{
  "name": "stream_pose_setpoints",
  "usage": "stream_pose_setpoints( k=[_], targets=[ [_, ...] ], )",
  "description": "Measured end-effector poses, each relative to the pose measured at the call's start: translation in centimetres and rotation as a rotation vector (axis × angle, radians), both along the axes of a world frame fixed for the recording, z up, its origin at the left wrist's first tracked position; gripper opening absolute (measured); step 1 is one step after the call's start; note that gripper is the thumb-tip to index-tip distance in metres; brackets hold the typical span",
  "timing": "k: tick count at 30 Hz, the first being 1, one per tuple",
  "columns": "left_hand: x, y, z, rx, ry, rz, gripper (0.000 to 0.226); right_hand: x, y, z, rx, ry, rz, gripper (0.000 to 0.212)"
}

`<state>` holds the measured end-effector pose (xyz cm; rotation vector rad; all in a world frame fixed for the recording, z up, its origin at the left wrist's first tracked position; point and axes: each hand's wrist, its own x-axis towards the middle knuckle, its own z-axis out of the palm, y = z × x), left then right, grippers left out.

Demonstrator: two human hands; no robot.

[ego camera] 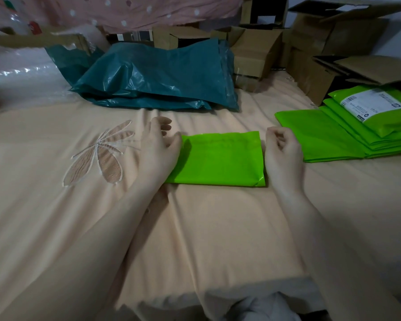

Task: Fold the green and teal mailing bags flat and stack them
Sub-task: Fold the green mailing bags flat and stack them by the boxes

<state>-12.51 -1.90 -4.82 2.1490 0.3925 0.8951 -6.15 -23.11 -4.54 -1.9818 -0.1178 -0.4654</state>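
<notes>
Progress: one green mailing bag (218, 161) lies folded into a flat rectangle on the peach bedsheet (218, 228), straight in front of the person. It looks finished but is not yet stacked. To the right, a stack of green bags (347, 133) already sits on the sheet, several layers showing at its edge, the top one carrying a white shipping label (373, 105). I judge the green batch partly done.

The teal bags (153, 75) lie at the back of the bed in a loose, crumpled heap, not folded. They appear untouched, so most of that colour remains.

Left hand (159, 149): fingers relaxed and slightly spread, not gripping. The thumb side rests on the left edge of the folded bag; fingertips hang over the sheet.

Right hand (281, 154): fingers curled inward, loosely, holding nothing that I can see. It sits just beside the bag's right edge; whether it touches, I cannot tell.

Likely next step: move the folded bag onto the green stack.

Cardboard boxes (322, 42) crowd the far side.
</notes>
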Motion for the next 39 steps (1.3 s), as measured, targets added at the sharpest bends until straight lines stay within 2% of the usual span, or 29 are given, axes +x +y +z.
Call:
stream_pose_setpoints(
  k=[2, 4, 8, 11, 13, 16, 20, 25, 39],
  targets=[
    [-0.8, -0.5, 1.0, 0.092, -0.008, 0.015, 0.026, -0.5, -0.2, 0.4, -0.052, -0.016, 0.022, 0.031],
    [-1.5, -1.5, 2.1, 0.206, 0.02, -0.032, 0.033, -1.3, -0.1, 1.1, -0.189, -0.09, 0.045, 0.041],
    [-2.1, -4.4, 2.6, 0.467, 0.183, -0.195, 0.063, -3.9, 1.8, 2.3, -0.511, -0.268, 0.232, 0.049],
    [-1.5, -5.5, 1.9, 0.531, 0.281, -0.282, 0.072, -4.4, 3.2, 1.5, -0.75, -0.206, 0.385, 0.058],
    [-1.1, -5.6, 1.4, 0.556, 0.329, -0.304, 0.073, -4.0, 3.1, 0.8, -0.839, -0.176, 0.422, 0.064],
    [-1.2, -5.7, 0.5, 0.64, 0.378, -0.297, 0.08, -3.6, 2.5, 0.0, -0.935, -0.087, 0.44, 0.054],
    [-1.3, -5.8, 0.1, 0.687, 0.456, -0.284, 0.072, -3.7, 2.5, -0.1, -0.977, -0.052, 0.448, 0.053],
    [-1.3, -5.8, 0.1, 0.717, 0.462, -0.272, 0.087, -3.7, 2.6, 0.0, -1.009, -0.056, 0.434, 0.053],
    [-1.1, -5.8, 0.0, 0.778, 0.489, -0.267, 0.085, -3.9, 2.7, 0.3, -1.036, -0.042, 0.446, 0.052]
  ],
)
